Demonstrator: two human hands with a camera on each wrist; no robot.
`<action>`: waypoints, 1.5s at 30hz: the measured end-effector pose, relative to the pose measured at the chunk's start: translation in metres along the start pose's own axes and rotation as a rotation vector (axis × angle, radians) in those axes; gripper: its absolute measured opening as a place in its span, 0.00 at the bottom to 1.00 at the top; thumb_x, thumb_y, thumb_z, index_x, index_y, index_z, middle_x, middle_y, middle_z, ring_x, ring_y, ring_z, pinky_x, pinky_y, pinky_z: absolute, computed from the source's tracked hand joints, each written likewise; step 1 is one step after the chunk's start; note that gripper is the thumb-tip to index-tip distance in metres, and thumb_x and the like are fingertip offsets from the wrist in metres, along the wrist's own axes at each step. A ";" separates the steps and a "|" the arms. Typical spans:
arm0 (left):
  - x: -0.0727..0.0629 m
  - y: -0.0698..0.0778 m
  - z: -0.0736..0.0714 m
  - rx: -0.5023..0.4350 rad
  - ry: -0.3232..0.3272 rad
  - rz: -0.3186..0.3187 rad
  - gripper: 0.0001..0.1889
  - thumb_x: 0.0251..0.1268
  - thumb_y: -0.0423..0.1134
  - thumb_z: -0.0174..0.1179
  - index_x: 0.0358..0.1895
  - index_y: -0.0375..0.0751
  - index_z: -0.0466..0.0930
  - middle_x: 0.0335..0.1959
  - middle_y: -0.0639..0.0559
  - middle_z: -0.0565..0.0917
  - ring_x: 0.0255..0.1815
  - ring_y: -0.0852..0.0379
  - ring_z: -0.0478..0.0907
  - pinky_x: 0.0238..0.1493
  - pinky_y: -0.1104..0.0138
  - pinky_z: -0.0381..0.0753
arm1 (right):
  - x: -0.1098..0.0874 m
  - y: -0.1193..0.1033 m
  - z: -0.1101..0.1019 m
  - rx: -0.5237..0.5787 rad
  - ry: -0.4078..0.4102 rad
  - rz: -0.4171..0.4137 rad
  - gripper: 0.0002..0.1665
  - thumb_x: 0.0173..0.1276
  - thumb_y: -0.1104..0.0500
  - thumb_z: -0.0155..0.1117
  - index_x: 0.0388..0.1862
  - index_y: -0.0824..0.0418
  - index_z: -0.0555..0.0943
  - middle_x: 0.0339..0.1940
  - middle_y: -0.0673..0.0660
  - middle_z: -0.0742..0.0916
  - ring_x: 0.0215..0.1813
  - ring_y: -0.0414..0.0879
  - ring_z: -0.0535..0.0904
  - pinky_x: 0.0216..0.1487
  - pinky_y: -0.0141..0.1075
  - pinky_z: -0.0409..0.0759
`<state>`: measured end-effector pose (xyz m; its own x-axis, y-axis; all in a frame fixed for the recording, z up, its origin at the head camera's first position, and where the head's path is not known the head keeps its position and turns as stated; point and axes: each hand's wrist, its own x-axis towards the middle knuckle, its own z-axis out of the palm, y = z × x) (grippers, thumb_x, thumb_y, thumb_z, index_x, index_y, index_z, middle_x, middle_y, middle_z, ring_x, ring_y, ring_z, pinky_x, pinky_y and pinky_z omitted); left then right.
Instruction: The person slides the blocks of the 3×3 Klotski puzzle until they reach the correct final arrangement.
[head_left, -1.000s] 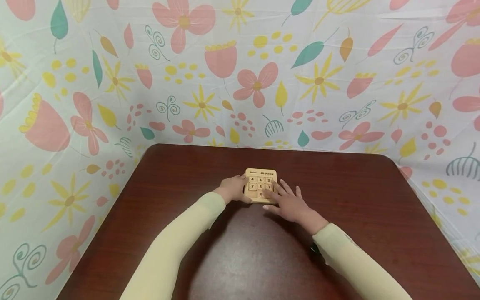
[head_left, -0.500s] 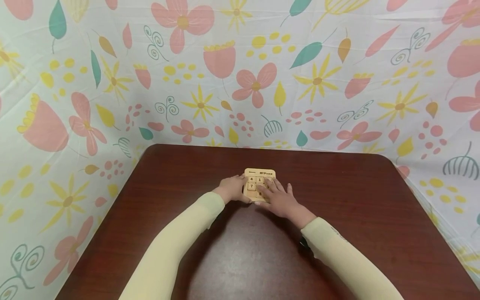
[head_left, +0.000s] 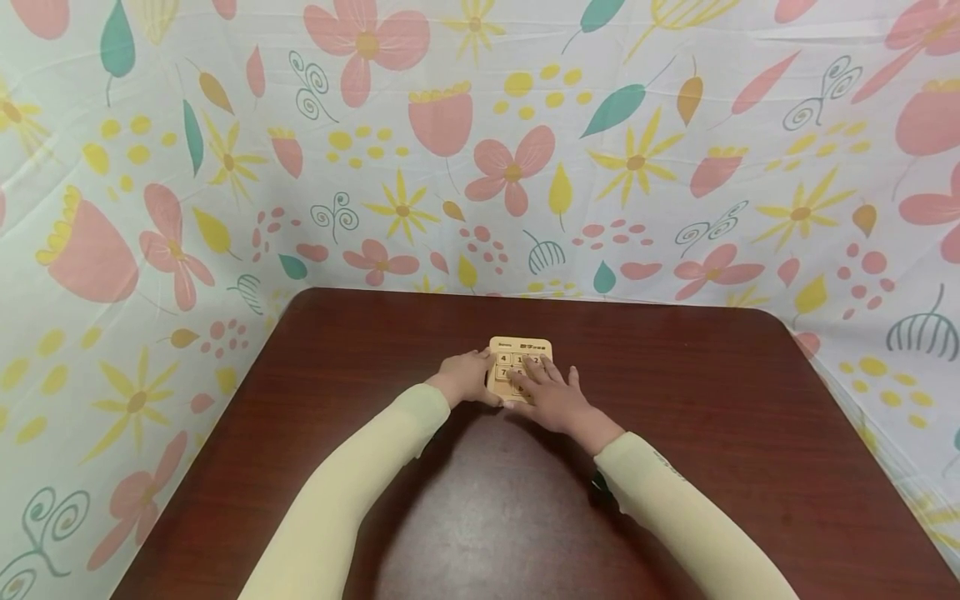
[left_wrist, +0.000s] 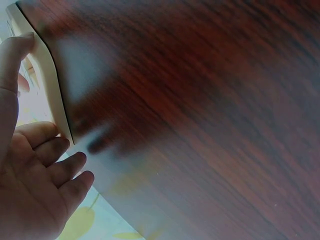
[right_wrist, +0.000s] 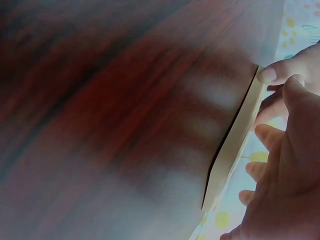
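Observation:
A light wooden number slide puzzle (head_left: 498, 388) lies on the table, its square tiles marked with black digits; the 4 tile (head_left: 503, 358) shows at its upper left. My left hand (head_left: 465, 377) grips the board's left side, thumb at the near corner and fingers farther up the edge. Over the tiles lies my right hand (head_left: 557, 402), fingers spread and fairly straight, fingertips on the right and middle tiles, which it partly hides. In the left wrist view the left thumb (left_wrist: 25, 45) rests against the board's rim (left_wrist: 52, 90). The right wrist view shows the rim edge-on.
The dark reddish-brown table (head_left: 675, 375) is glossy and has rounded far corners. White cloth with a floral print (head_left: 480, 167) hangs behind it and along the left and right sides. Pale yellow sleeves (head_left: 375, 467) cover both forearms.
My right hand has moved left across the board from its right edge, its fingers now farther over the tiles. My left hand has kept its hold on the left side.

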<state>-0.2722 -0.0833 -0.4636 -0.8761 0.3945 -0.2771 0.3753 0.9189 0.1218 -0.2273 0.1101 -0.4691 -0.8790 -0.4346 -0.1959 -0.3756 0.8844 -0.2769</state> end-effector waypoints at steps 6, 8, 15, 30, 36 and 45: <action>-0.001 0.001 0.000 -0.003 0.007 0.004 0.50 0.58 0.65 0.69 0.81 0.47 0.61 0.83 0.50 0.62 0.82 0.50 0.64 0.70 0.53 0.78 | 0.001 0.001 0.002 -0.006 -0.007 0.001 0.40 0.78 0.34 0.50 0.82 0.49 0.62 0.87 0.61 0.57 0.87 0.67 0.45 0.76 0.78 0.42; -0.001 0.001 0.000 -0.007 0.008 0.004 0.50 0.58 0.64 0.70 0.81 0.47 0.61 0.83 0.50 0.63 0.82 0.50 0.64 0.70 0.53 0.78 | 0.001 0.001 0.003 -0.007 -0.010 0.002 0.40 0.78 0.34 0.49 0.82 0.48 0.62 0.87 0.61 0.57 0.87 0.67 0.45 0.76 0.78 0.42; -0.001 0.000 0.001 -0.008 0.005 -0.007 0.51 0.58 0.65 0.69 0.81 0.48 0.60 0.83 0.51 0.62 0.82 0.51 0.63 0.71 0.53 0.77 | 0.001 0.001 0.004 -0.022 -0.015 -0.001 0.39 0.78 0.34 0.50 0.82 0.47 0.63 0.87 0.60 0.57 0.87 0.67 0.44 0.76 0.78 0.42; -0.001 0.001 0.003 0.003 -0.002 -0.013 0.51 0.59 0.66 0.69 0.81 0.48 0.59 0.83 0.51 0.61 0.83 0.51 0.62 0.71 0.53 0.77 | -0.006 0.000 0.006 -0.030 -0.008 -0.010 0.38 0.77 0.33 0.52 0.80 0.46 0.67 0.86 0.61 0.58 0.87 0.67 0.46 0.75 0.79 0.44; -0.001 0.001 0.003 -0.003 0.000 -0.013 0.51 0.58 0.66 0.69 0.81 0.48 0.60 0.83 0.51 0.61 0.82 0.51 0.63 0.71 0.52 0.77 | -0.009 -0.001 0.005 -0.031 0.003 -0.017 0.38 0.77 0.34 0.52 0.79 0.47 0.68 0.86 0.62 0.60 0.86 0.67 0.47 0.74 0.79 0.45; 0.000 0.001 0.001 -0.008 -0.004 -0.023 0.51 0.58 0.66 0.69 0.81 0.48 0.59 0.83 0.52 0.61 0.82 0.51 0.63 0.70 0.53 0.78 | -0.011 -0.002 0.002 -0.034 -0.004 -0.025 0.37 0.77 0.34 0.52 0.79 0.46 0.68 0.86 0.62 0.60 0.87 0.67 0.46 0.74 0.79 0.44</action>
<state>-0.2710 -0.0821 -0.4646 -0.8832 0.3736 -0.2837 0.3530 0.9276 0.1226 -0.2161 0.1126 -0.4682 -0.8680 -0.4576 -0.1926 -0.4076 0.8783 -0.2497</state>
